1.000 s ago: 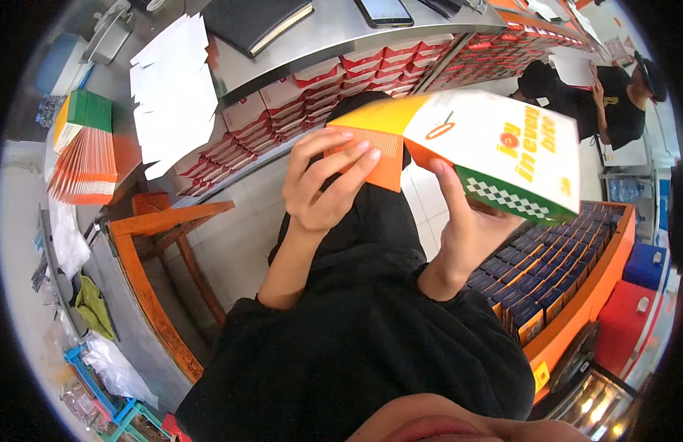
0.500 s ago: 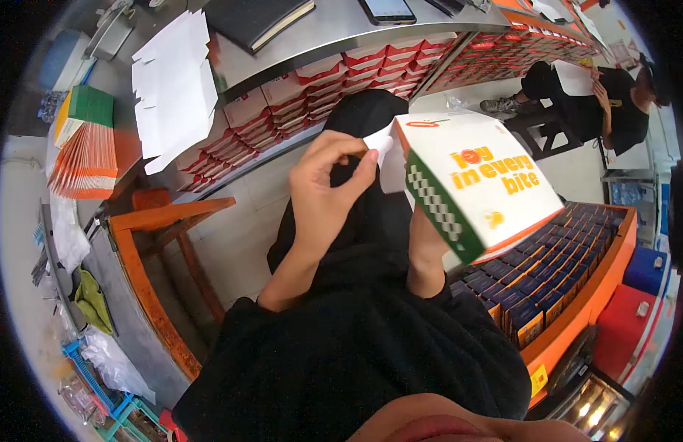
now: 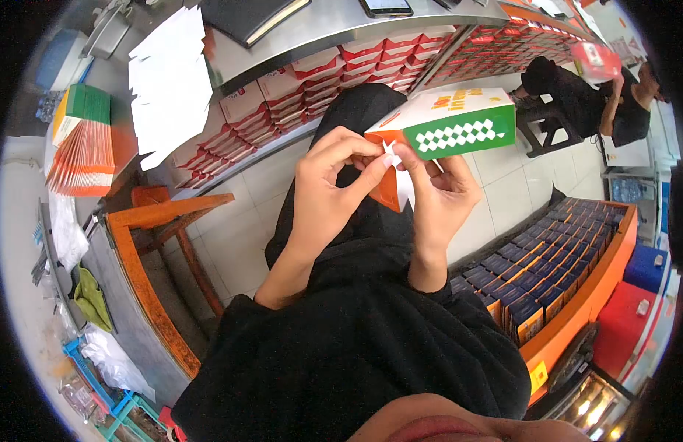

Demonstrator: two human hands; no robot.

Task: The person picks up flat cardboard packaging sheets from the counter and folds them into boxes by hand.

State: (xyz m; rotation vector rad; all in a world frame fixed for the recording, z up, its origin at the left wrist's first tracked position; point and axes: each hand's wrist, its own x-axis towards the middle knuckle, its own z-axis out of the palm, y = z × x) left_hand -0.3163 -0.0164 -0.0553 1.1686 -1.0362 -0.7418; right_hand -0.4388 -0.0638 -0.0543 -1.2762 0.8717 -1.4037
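Note:
A white, green and orange cardboard food box (image 3: pixel 465 132) is held up over my lap, its green side with white diamonds turned towards me. My left hand (image 3: pixel 334 180) is closed in a pinch on the flaps at the box's near end. Opposite it, the thumb and fingers of my right hand (image 3: pixel 443 195) grip the same end, close to my left fingertips. Between the two hands a white tab sticks up, and an orange flap (image 3: pixel 386 193) hangs below. The fingertips hide part of the folds.
Stacks of red and white boxes (image 3: pixel 305 96) fill the shelf under the steel table (image 3: pixel 282 44). White cardboard blanks (image 3: pixel 168 88) lie on top. An orange crate (image 3: pixel 603 269) of dark packs stands at right, a wooden frame (image 3: pixel 165 214) at left. A seated person (image 3: pixel 566 103) is at far right.
The box has turned, so its green side faces me instead of its printed top. My right hand has come from under the box to its flapped end. The other person now holds a red object.

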